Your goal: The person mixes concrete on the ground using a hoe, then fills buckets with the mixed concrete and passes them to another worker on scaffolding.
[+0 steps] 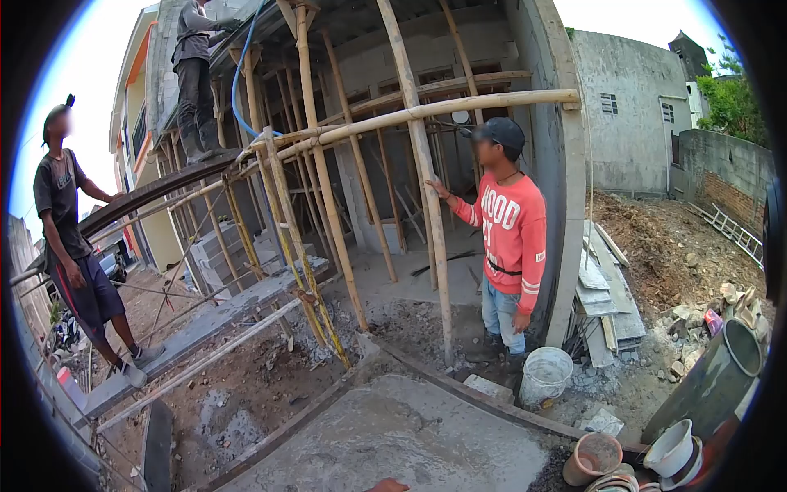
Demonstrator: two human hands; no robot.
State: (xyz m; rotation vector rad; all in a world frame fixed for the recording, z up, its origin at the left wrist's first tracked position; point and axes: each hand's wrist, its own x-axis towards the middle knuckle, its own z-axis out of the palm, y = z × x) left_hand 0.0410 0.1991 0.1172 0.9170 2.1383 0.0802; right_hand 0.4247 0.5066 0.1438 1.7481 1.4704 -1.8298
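Down at the near edge, one bare hand point(388, 485) of the wearer just peeks into view, only a sliver of it showing; left or right, I can't tell, nor how far open it is or whether it has hold of anything. Right there, filling the near centre, lies a broad bed of wet, grey, cement-like mix point(402, 435), the thing closest to that hand, though contact between them can't be made out. A long, dark timber edging board point(484, 394) borders it on the far right side, and just beyond that board stands a dirty white plastic bucket point(546, 378). Over to the near right, there's a reddish-brown round bucket point(592, 457) beside a white plastic pail point(670, 443), with a tall grey-green drum point(705, 381) leaning behind. Past the white bucket, a person in a red sweatshirt point(510, 238) stands with one hand against an upright, pale bamboo pole point(440, 279). Far left, a person in a dark T-shirt point(65, 189) reaches to a long, dark beam point(156, 187), and higher up another person in grey clothing point(194, 66) stands on the scaffold!
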